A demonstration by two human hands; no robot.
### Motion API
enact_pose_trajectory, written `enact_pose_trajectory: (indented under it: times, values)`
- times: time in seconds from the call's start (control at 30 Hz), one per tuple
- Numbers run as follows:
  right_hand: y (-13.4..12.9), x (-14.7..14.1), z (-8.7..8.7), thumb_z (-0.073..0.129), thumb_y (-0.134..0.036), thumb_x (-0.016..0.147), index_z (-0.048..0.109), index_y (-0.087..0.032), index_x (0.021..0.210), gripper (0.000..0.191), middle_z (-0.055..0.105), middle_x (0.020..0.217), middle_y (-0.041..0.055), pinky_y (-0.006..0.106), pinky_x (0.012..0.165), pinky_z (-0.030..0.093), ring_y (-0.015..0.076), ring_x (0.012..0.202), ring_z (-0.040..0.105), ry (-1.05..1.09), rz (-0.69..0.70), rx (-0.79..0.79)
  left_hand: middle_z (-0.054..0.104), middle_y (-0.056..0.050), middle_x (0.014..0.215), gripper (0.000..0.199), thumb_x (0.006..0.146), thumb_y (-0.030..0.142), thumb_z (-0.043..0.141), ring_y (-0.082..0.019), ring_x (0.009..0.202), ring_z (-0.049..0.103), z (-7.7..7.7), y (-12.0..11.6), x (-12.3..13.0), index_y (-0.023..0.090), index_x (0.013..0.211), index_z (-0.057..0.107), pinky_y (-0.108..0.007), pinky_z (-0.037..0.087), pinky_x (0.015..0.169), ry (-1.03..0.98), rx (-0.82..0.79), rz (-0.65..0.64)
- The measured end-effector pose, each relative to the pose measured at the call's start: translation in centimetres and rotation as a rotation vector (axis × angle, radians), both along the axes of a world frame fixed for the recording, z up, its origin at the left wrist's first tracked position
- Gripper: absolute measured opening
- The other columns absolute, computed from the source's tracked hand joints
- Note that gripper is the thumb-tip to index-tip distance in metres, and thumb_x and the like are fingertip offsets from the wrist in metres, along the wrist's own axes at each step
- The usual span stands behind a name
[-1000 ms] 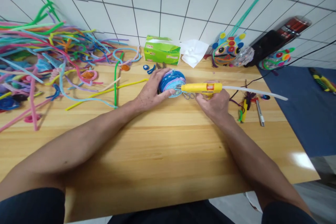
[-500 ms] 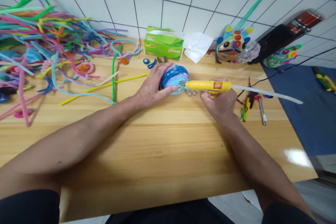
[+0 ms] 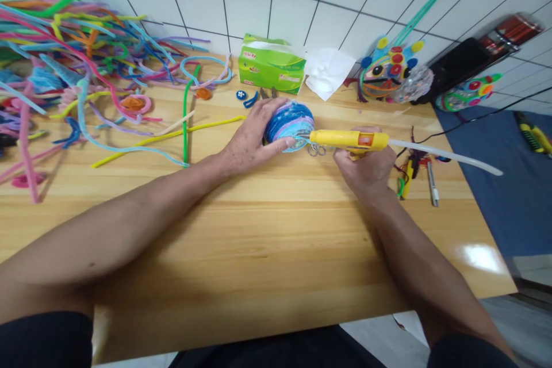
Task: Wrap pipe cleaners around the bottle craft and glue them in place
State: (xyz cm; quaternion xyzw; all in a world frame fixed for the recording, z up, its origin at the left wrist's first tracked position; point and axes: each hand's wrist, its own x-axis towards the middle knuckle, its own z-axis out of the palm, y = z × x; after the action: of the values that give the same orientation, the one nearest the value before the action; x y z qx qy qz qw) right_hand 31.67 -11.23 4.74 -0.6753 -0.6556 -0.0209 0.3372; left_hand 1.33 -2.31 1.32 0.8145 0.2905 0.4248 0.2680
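My left hand [image 3: 254,137] is wrapped round a ball-like form [image 3: 290,122] covered in blue, light blue and lilac pipe cleaners, thumb on the near side. In my right hand [image 3: 368,164] is a yellow hot glue gun [image 3: 340,138], gripped by its handle. Its nozzle points left and meets the form's right side near my thumb; whether glue is coming out I cannot tell. A long translucent glue stick [image 3: 452,155] sticks out of the gun's back. Partly hidden below the gun lie scissors [image 3: 317,149], with their loops showing.
Pipe cleaners [image 3: 107,57] are heaped at the left. Behind my hands stand a green tissue pack [image 3: 271,66] and white tissue [image 3: 326,72]. Decorated crafts [image 3: 383,73] and a dark red bottle [image 3: 509,37] are back right. A craft knife [image 3: 432,184] and black cord [image 3: 487,104] lie right.
The view has shifted slightly, moving the whole scene a little. My hands keep the same hold on the form and the glue gun, with the nozzle still against the form.
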Motion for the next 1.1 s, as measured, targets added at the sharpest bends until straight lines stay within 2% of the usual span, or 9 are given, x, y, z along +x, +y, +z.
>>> enact_pose_trajectory:
  times: [0.17, 0.37, 0.5, 0.7, 1.1]
  values:
    - [0.2, 0.0, -0.1, 0.072, -0.032, 0.082, 0.070, -0.032, 0.112, 0.030, 0.089, 0.105, 0.0110, 0.053, 0.092, 0.075, 0.0363, 0.095, 0.086, -0.019, -0.029, 0.048, 0.065, -0.018, 0.181, 0.100, 0.106, 0.101, 0.068, -0.051, 0.173, 0.057, 0.0, 0.0, 0.0, 0.034, 0.179, 0.057, -0.077, 0.045, 0.151, -0.003, -0.017, 0.006]
    - [0.3, 0.1, -0.5, 0.073, -0.036, 0.077, 0.070, -0.031, 0.106, 0.030, 0.088, 0.101, 0.0106, 0.054, 0.089, 0.077, 0.0349, 0.089, 0.087, -0.030, -0.035, 0.167, 0.065, -0.018, 0.181, 0.098, 0.109, 0.098, 0.067, -0.048, 0.170, 0.060, -0.4, 0.3, 0.0, 0.032, 0.180, 0.055, -0.074, 0.049, 0.149, -0.006, 0.047, -0.008]
    - [0.4, 0.3, -1.0, 0.073, -0.032, 0.075, 0.071, -0.031, 0.107, 0.032, 0.087, 0.100, 0.0093, 0.050, 0.084, 0.076, 0.0334, 0.086, 0.085, -0.076, -0.024, 0.173, 0.067, -0.020, 0.179, 0.098, 0.109, 0.096, 0.070, -0.048, 0.169, 0.062, -0.8, 0.6, 0.0, 0.029, 0.180, 0.055, -0.072, 0.051, 0.147, -0.007, 0.089, -0.005]
    - [0.6, 0.8, -1.3, 0.071, -0.038, 0.077, 0.069, -0.031, 0.106, 0.030, 0.084, 0.093, 0.0068, 0.051, 0.079, 0.073, 0.0319, 0.078, 0.080, -0.055, -0.018, 0.174, 0.066, -0.020, 0.180, 0.096, 0.111, 0.093, 0.071, -0.047, 0.168, 0.063, -1.1, 0.8, 0.0, 0.031, 0.182, 0.053, -0.072, 0.053, 0.146, -0.006, 0.127, -0.022]
    - [0.9, 0.7, -1.3, 0.071, -0.030, 0.076, 0.069, -0.031, 0.105, 0.029, 0.084, 0.094, 0.0079, 0.050, 0.083, 0.074, 0.0335, 0.085, 0.083, -0.143, -0.112, 0.193, 0.065, -0.020, 0.181, 0.098, 0.110, 0.094, 0.072, -0.048, 0.169, 0.062, -1.3, 0.8, 0.0, 0.032, 0.183, 0.052, -0.074, 0.051, 0.147, -0.021, 0.104, -0.022]
